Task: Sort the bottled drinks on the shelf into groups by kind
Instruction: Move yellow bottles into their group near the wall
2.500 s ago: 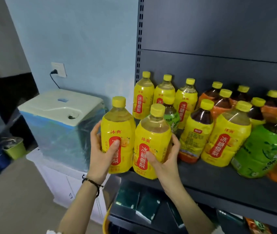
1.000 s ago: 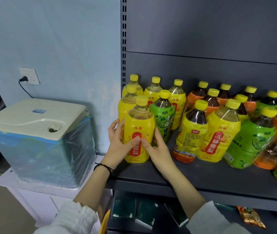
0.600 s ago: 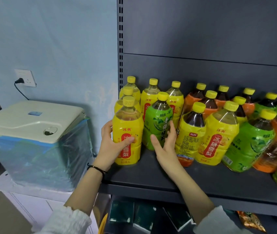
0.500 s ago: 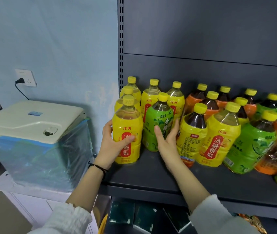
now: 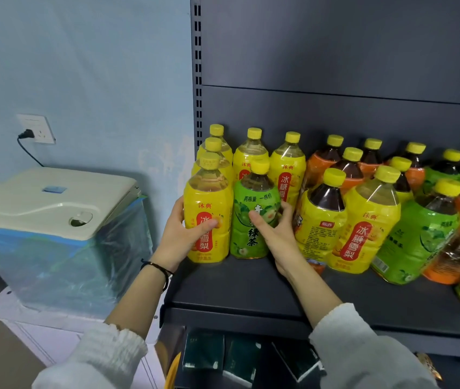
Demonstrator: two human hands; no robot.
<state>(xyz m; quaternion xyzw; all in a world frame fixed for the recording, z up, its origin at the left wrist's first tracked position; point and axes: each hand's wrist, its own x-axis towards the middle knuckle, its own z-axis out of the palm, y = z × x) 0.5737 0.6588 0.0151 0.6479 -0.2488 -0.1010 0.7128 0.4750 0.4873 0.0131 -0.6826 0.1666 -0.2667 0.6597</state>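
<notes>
A dark grey shelf (image 5: 251, 293) carries many yellow-capped drink bottles. At its left end stands a yellow pear-drink bottle (image 5: 208, 203) with my left hand (image 5: 178, 237) wrapped around its left side. Right beside it is a green tea bottle (image 5: 254, 197), which my right hand (image 5: 276, 234) grips from the right, thumb across the label. Behind them stand more yellow pear bottles (image 5: 287, 169). To the right are a yellow dark-tea bottle (image 5: 321, 220), another pear bottle (image 5: 366, 226), orange bottles (image 5: 321, 161) and green bottles (image 5: 422, 234).
A white-lidded appliance (image 5: 52, 197) wrapped in clear plastic sits on a white cabinet left of the shelf. A wall socket (image 5: 38, 129) with a plug is above it. The upright post (image 5: 196, 80) marks the shelf's left edge. Dark green packs (image 5: 223, 357) lie on the lower shelf.
The yellow pear bottle was set down at the shelf's left end. My right hand left it and closed around the green tea bottle beside it.
</notes>
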